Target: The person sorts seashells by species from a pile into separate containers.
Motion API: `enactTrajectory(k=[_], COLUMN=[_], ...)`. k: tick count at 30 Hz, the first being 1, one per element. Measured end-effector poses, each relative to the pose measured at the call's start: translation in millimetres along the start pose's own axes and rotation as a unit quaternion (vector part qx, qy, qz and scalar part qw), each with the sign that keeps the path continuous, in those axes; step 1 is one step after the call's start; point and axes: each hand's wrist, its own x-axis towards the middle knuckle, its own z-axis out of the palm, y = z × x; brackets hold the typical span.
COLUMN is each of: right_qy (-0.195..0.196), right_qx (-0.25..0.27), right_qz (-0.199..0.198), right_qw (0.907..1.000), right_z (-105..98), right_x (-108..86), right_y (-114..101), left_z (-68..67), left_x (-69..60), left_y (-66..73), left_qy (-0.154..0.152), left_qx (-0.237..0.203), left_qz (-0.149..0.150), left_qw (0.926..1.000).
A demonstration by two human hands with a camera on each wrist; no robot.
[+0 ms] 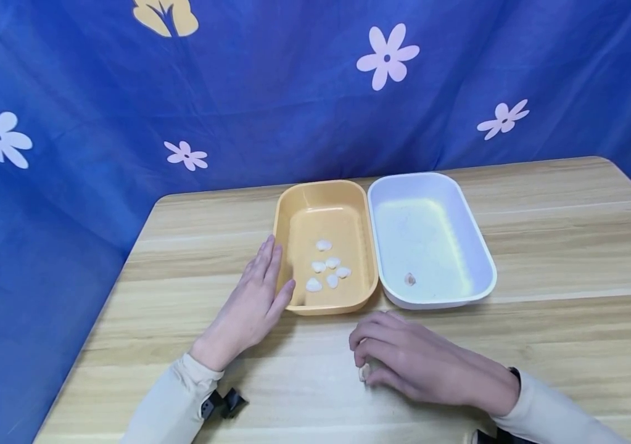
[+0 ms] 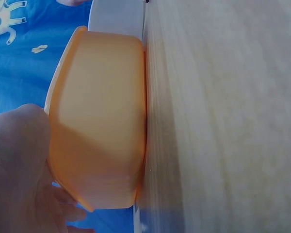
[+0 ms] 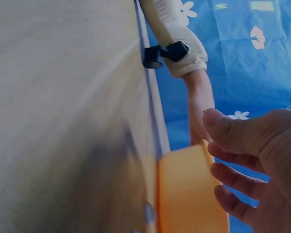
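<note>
My left hand lies against the left rim of the orange tray, its fingers extended along the outside; the left wrist view shows the thumb at the tray's rim. In that tray lie several small white shells. My right hand hovers low in front of the trays, palm down with bent fingers. Under its thumb and fingertips a small pale shell shows, partly hidden in the head view. The right wrist view has the thumb and fingers apart, with no shell visible between them.
A white tray stands beside the orange one, touching it, with one small pinkish-brown shell near its front. Both trays rest on a wood-grain table. Behind hangs a blue curtain with flower prints.
</note>
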Motion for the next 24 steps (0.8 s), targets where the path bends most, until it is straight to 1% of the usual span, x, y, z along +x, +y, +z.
enactTrajectory(k=[5,8,11,15,18,21,24], right_qy=[0.026,0.037,0.044,0.06,0.077,0.087,0.085], right_qx=[0.017,0.033,0.037,0.041,0.04,0.036,0.037], right_qz=[0.014,0.033,0.055,0.058,0.05,0.058,0.075], right_qw=[0.9994,0.9982,0.9968,0.9957,0.9949,0.9939,0.9928], right_z=[-11,-17,-22,-27,-28,-29,-28], right_x=[-0.8,-1.8,-2.6,-2.2,-1.7,-2.5,-3.5], right_y=[6,10,12,15,18,20,21], left_z=[-0.7,-1.1,-1.1,-0.7,-0.5,-0.6,-0.9], left_x=[-0.2,-0.3,0.1,0.5,1.0,1.0,1.2], left_y=[0.4,0.5,0.3,-0.1,-0.5,-0.5,-0.4], left_qy=[-0.004,-0.006,-0.006,-0.004,-0.001,-0.002,-0.004], left_qx=[0.002,0.003,0.002,0.002,0.002,0.003,0.003], left_qz=[-0.002,-0.002,-0.001,0.0,0.001,0.001,-0.001], left_qw=[1.0,1.0,1.0,1.0,1.0,1.0,1.0])
